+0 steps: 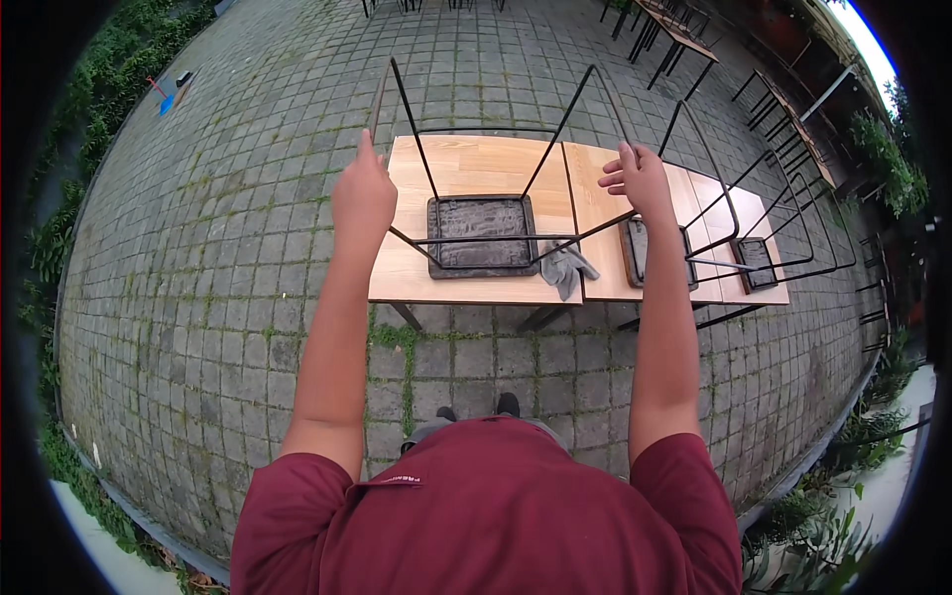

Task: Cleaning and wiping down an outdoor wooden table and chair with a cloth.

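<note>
An upturned stool with a black metal frame and a dark, wood-rimmed seat rests on a light wooden table, its legs pointing up. My left hand is at the left leg frame, index finger extended along the bar; its other fingers are mostly hidden, so I cannot tell whether it grips. At the right leg frame, my right hand has its fingers spread, and whether it touches the bar is unclear. A crumpled grey cloth lies beside the seat's right edge.
More upturned stools, one with this seat, stand on adjoining tables to the right. Further tables line the back right. A blue dustpan lies far left on the paving, by a hedge.
</note>
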